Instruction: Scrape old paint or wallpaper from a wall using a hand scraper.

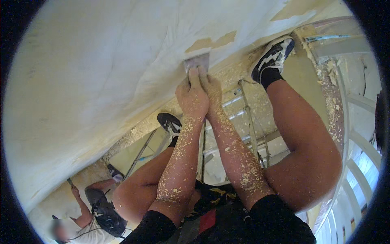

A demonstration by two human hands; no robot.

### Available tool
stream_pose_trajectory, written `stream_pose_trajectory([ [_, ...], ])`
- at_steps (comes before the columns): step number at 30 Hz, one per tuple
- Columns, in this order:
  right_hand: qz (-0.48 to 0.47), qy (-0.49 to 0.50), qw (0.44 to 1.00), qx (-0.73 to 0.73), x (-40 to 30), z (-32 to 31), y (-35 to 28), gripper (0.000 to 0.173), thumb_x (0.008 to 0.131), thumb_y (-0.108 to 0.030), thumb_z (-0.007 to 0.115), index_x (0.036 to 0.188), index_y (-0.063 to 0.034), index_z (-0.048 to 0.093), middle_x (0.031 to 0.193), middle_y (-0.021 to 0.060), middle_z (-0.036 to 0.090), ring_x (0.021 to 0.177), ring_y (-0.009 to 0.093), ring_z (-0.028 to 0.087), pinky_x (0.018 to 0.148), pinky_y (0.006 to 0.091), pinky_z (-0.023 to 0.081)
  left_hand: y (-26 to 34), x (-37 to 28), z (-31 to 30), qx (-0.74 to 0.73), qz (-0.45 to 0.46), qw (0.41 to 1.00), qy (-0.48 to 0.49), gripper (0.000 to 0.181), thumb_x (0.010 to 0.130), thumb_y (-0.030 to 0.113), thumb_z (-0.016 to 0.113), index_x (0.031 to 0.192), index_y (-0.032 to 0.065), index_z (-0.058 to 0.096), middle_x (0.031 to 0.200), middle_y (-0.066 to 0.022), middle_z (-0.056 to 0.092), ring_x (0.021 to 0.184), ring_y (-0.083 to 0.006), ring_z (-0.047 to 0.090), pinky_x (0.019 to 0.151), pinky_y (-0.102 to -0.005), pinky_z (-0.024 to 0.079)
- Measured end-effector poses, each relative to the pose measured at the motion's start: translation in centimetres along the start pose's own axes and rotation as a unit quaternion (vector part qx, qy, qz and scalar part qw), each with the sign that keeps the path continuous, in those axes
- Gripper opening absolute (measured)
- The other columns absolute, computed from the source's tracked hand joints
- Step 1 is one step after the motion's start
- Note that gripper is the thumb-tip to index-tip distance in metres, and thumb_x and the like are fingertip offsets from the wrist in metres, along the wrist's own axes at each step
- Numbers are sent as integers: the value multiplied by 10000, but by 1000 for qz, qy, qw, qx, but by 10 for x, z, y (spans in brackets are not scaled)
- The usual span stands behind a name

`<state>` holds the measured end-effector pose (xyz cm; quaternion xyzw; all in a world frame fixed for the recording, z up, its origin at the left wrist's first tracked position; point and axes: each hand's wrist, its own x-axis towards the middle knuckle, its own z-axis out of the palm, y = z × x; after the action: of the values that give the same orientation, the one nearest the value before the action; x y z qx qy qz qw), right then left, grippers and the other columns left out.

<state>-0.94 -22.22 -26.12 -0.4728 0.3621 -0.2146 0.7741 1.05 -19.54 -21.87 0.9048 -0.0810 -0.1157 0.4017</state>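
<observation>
Both of my hands are together at the upper middle, closed on one broad scraper (198, 60) with a flat, greyish blade. My left hand (192, 94) overlaps my right hand (213, 87), and the fingers hide the scraper's handle. The blade lies against the pale wall (122, 67), just below a tan bare patch (211, 42) with ragged edges. Yellowish flakes cover both forearms.
Below me stands a ladder (248, 113). My shoes rest on flake-covered ledges (137, 132) beside the wall. A white railing (361, 143) curves along the right. At lower left, another person (91, 227) holds a tool at the wall.
</observation>
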Motion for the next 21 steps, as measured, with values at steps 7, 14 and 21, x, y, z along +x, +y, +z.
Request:
stream_pose_trajectory([
  [7,83,-11,996,13,1,-1,-9,678,765,-563,475,761,110,554,582,163,542,566,173,476,547,362,416,16,-4,-7,22,-51,998,4,568,842,466,384,933,-67,558,876,-263,568,820,-375,536,748,-410,387],
  [14,95,-20,991,96,-3,3,-16,632,784,-518,483,741,109,553,572,153,535,569,159,466,527,350,409,16,-3,-10,-40,-53,998,-3,565,840,461,408,907,-78,565,837,-248,581,779,-323,551,726,-385,397],
  [21,101,-11,995,27,-2,-2,-11,632,785,-521,483,753,106,559,576,127,543,574,152,464,517,345,406,24,-2,-11,22,-76,996,-49,564,848,458,383,935,-71,558,882,-252,575,826,-342,545,754,-392,389],
])
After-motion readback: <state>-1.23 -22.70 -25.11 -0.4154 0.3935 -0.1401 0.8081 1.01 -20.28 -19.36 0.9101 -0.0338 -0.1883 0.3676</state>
